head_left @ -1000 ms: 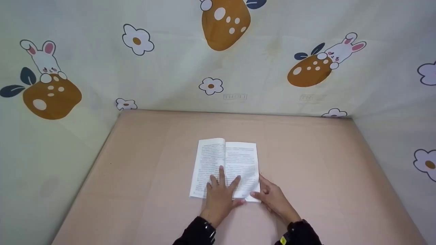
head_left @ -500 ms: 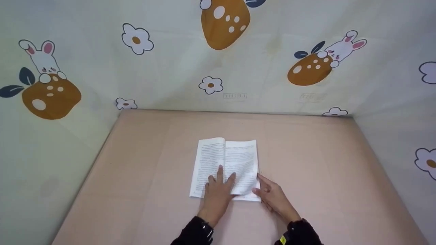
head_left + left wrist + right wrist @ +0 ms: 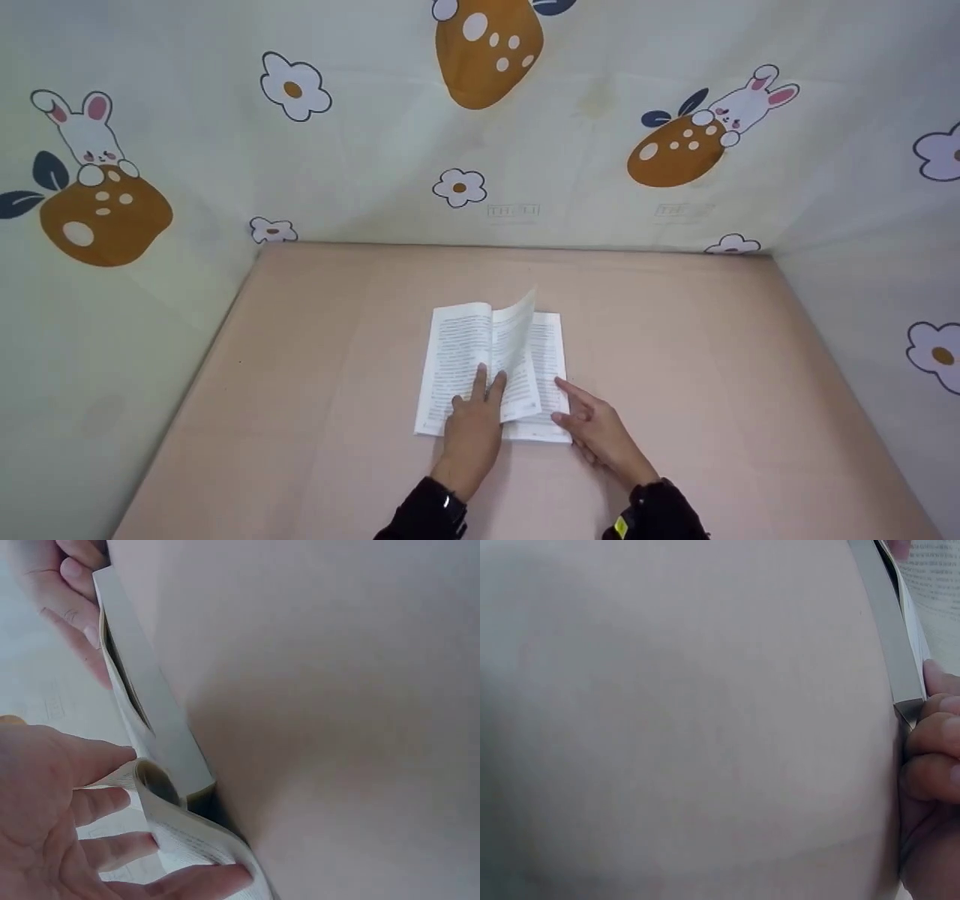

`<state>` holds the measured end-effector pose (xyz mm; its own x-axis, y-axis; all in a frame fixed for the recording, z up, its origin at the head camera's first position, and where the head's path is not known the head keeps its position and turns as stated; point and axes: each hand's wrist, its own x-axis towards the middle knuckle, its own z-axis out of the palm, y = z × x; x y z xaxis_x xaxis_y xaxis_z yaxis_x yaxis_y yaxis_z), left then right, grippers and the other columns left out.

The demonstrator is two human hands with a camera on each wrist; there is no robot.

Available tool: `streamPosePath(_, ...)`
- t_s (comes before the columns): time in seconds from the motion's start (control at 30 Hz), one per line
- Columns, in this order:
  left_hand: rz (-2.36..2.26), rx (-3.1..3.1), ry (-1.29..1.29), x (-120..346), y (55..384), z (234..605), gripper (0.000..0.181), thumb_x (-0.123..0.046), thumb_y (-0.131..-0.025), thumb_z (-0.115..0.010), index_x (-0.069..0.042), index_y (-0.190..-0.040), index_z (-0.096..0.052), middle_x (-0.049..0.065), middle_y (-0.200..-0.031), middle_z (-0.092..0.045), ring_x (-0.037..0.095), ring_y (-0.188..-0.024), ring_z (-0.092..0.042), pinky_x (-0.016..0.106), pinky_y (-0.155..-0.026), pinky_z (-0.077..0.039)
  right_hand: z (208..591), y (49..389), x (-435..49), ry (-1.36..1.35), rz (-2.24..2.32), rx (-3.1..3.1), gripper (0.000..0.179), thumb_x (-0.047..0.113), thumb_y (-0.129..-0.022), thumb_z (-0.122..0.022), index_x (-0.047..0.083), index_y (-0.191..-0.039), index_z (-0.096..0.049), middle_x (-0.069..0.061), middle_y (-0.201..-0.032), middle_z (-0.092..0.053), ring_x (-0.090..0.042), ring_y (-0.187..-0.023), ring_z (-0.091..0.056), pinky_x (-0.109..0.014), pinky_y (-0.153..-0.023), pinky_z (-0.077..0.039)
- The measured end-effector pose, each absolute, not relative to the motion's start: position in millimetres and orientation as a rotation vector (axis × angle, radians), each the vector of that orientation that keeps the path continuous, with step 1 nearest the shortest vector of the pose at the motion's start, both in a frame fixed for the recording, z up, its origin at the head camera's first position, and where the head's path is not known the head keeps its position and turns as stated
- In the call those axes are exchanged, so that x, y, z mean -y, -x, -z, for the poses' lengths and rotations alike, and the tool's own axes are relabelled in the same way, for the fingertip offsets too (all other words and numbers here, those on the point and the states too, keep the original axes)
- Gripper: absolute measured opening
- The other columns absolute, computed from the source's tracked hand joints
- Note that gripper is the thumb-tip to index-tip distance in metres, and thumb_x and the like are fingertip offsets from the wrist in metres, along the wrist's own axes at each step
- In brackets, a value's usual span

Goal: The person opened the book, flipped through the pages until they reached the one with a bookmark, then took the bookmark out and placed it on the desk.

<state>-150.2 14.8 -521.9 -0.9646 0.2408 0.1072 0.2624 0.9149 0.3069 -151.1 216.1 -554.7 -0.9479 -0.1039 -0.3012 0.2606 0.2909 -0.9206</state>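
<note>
The tabletop (image 3: 315, 337) leaves a hand room to pass left, right and beyond the open book (image 3: 471, 341), as far as the printed backdrop (image 3: 375, 165) bounding 3 sides. A raised leaf (image 3: 517, 356) blocks crossing over the book; the left hand (image 3: 474, 435) and right hand (image 3: 600, 431) obstruct its near side.

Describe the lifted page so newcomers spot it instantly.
On a tan tabletop lies an open book. Between left hand and right hand, a page curls up from the book's middle. Its top corner juts above the book's top edge, unlike the left page or right page.
</note>
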Motion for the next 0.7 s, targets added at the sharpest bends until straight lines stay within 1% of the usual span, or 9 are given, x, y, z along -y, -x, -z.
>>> streamPosePath(0.07,0.537,3.007,0.384,-14,150,521,0.061,0.0,-0.081,-0.063,-0.01,-0.138,-0.044,0.023,-0.14,-0.042,0.038,-0.078,-0.059,0.037,-0.053,-0.051,555,151,-216,-0.146,1.708,-2.25,0.062,0.029,-0.085,-0.067,0.017,-0.141,-0.042,0.007,-0.046,-0.042,-0.004,-0.031,-0.035,-0.019,-0.032,-0.03)
streamPosePath(0.17,0.605,3.014,0.33,-13,151,520,0.057,-0.001,-0.083,-0.062,-0.007,-0.137,-0.043,0.031,-0.135,-0.043,0.043,-0.082,-0.059,0.041,-0.057,-0.051,555,151,-216,-0.157,1.716,-2.232,0.062,0.03,-0.085,-0.067,0.019,-0.141,-0.042,0.007,-0.047,-0.043,-0.005,-0.032,-0.035,-0.02,-0.032,-0.03)
streamPosePath(0.23,0.631,3.007,0.294,-11,151,519,0.053,-0.002,-0.085,-0.059,-0.004,-0.136,-0.044,0.036,-0.127,-0.046,0.045,-0.083,-0.059,0.044,-0.059,-0.051,555,151,-217,-0.163,1.721,-2.226,0.062,0.03,-0.084,-0.067,0.02,-0.14,-0.042,0.006,-0.047,-0.043,-0.005,-0.031,-0.035,-0.02,-0.032,-0.03)
streamPosePath(0.27,0.638,3.0,0.277,-10,150,519,0.051,-0.003,-0.086,-0.059,-0.002,-0.135,-0.044,0.037,-0.121,-0.049,0.045,-0.082,-0.06,0.044,-0.058,-0.051,555,151,-216,-0.164,1.721,-2.225,0.062,0.03,-0.084,-0.068,0.02,-0.14,-0.042,0.006,-0.047,-0.043,-0.005,-0.032,-0.035,-0.02,-0.032,-0.029)
streamPosePath(0.33,0.642,2.979,0.253,-6,150,519,0.048,-0.003,-0.087,-0.058,0.001,-0.133,-0.045,0.035,-0.109,-0.055,0.041,-0.077,-0.061,0.042,-0.056,-0.051,555,151,-217,-0.162,1.717,-2.234,0.063,0.03,-0.084,-0.068,0.02,-0.14,-0.042,0.006,-0.047,-0.043,-0.005,-0.031,-0.035,-0.02,-0.032,-0.029)
streamPosePath(0.43,0.629,2.943,0.229,0,151,518,0.045,-0.003,-0.086,-0.059,0.006,-0.128,-0.047,0.027,-0.09,-0.06,0.034,-0.067,-0.061,0.038,-0.05,-0.049,555,150,-217,-0.153,1.718,-2.247,0.062,0.029,-0.085,-0.067,0.02,-0.14,-0.042,0.006,-0.047,-0.043,-0.005,-0.031,-0.035,-0.02,-0.032,-0.029)
streamPosePath(0.5,0.627,2.935,0.216,4,153,518,0.036,-0.003,-0.085,-0.061,0.008,-0.118,-0.051,0.022,-0.08,-0.06,0.03,-0.063,-0.06,0.035,-0.047,-0.048,555,150,-217,-0.13,1.722,-2.251,0.062,0.029,-0.085,-0.067,0.02,-0.141,-0.042,0.005,-0.047,-0.043,-0.005,-0.031,-0.035,-0.02,-0.032,-0.029)
streamPosePath(0.63,0.666,2.986,0.168,12,156,516,0.02,-0.002,-0.081,-0.065,0.008,-0.096,-0.057,0.016,-0.073,-0.06,0.028,-0.065,-0.063,0.032,-0.049,-0.049,555,149,-218,-0.08,1.734,-2.235,0.062,0.03,-0.087,-0.065,0.019,-0.142,-0.039,0.004,-0.047,-0.045,-0.005,-0.031,-0.037,-0.02,-0.032,-0.03)
streamPosePath(0.7,0.68,2.998,0.162,16,156,515,0.016,-0.001,-0.079,-0.067,0.009,-0.089,-0.06,0.016,-0.072,-0.061,0.027,-0.065,-0.064,0.032,-0.05,-0.049,555,149,-218,-0.064,1.733,-2.229,0.062,0.03,-0.087,-0.064,0.018,-0.143,-0.038,0.003,-0.046,-0.045,-0.005,-0.031,-0.037,-0.02,-0.031,-0.031)
